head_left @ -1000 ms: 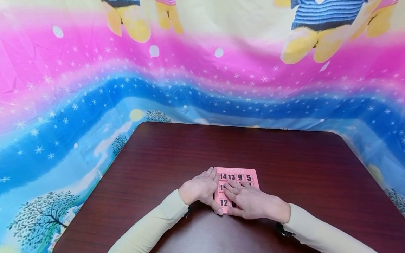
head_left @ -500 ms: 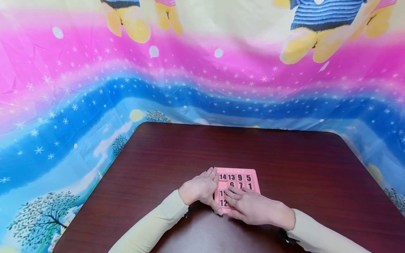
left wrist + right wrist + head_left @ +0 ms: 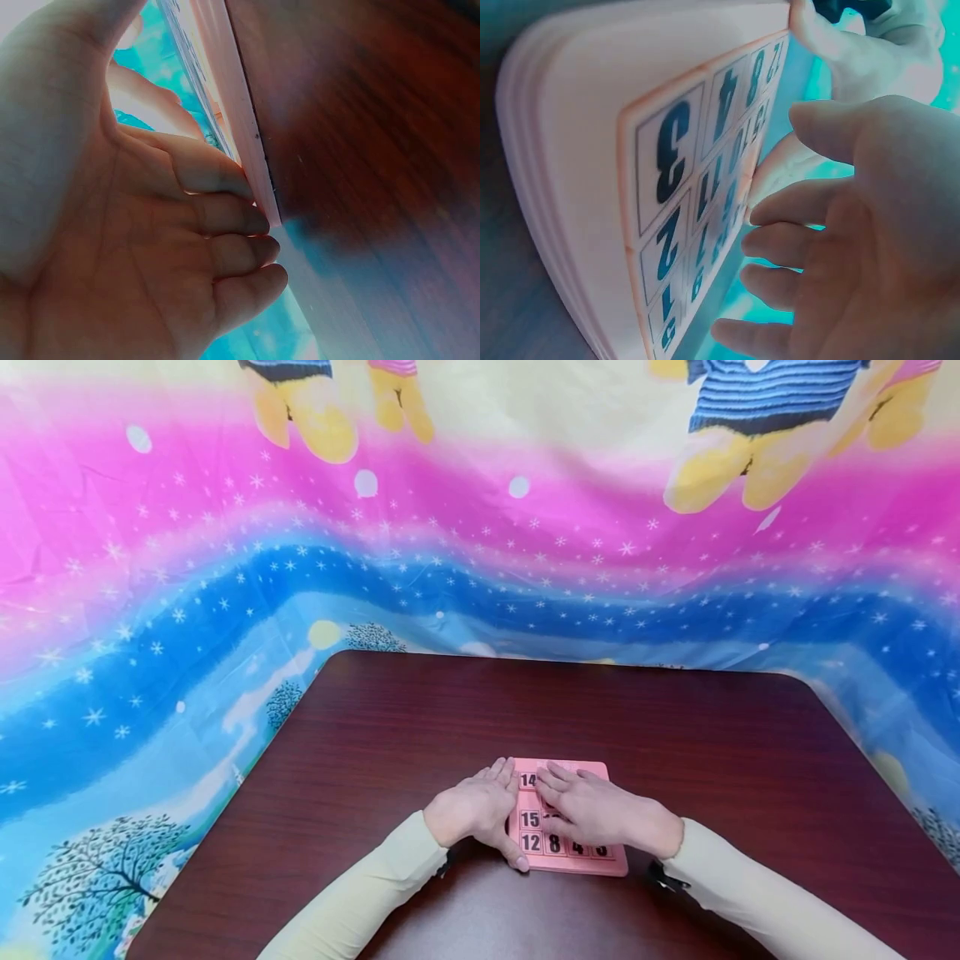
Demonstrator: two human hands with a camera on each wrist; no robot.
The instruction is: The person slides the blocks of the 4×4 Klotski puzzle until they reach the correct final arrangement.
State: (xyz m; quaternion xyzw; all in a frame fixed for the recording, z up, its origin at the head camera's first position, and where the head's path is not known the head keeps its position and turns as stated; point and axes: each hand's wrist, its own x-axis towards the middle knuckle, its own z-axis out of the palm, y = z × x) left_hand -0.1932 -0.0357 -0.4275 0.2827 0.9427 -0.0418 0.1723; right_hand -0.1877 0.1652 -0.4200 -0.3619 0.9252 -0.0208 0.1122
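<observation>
A pink sliding number puzzle (image 3: 554, 845) lies flat on the table, with black numbers on its square tiles. Flat along its left edge rests my left hand (image 3: 476, 808), fingers extended and thumb at the near left corner; the left wrist view shows the fingertips by the puzzle's side (image 3: 238, 97). Over the upper and middle tiles lies my right hand (image 3: 600, 807), fingers nearly straight, hiding many numbers. In the head view, a blank slot (image 3: 529, 800) shows between tiles 14 and 15. The right wrist view shows tile 3 (image 3: 671, 154) in the puzzle's corner.
The dark reddish-brown table (image 3: 420, 718) stretches around the puzzle, its far corners rounded. Behind and beside it hangs a colourful cloth (image 3: 480, 543) with snowflakes and cartoon figures. A dark band (image 3: 667, 877) sits at the right wrist.
Tile 15 has slid down one row, leaving a slot under 14. My right hand dipped toward me, then moved up over the upper tiles, uncovering the bottom row. The left hand stays put.
</observation>
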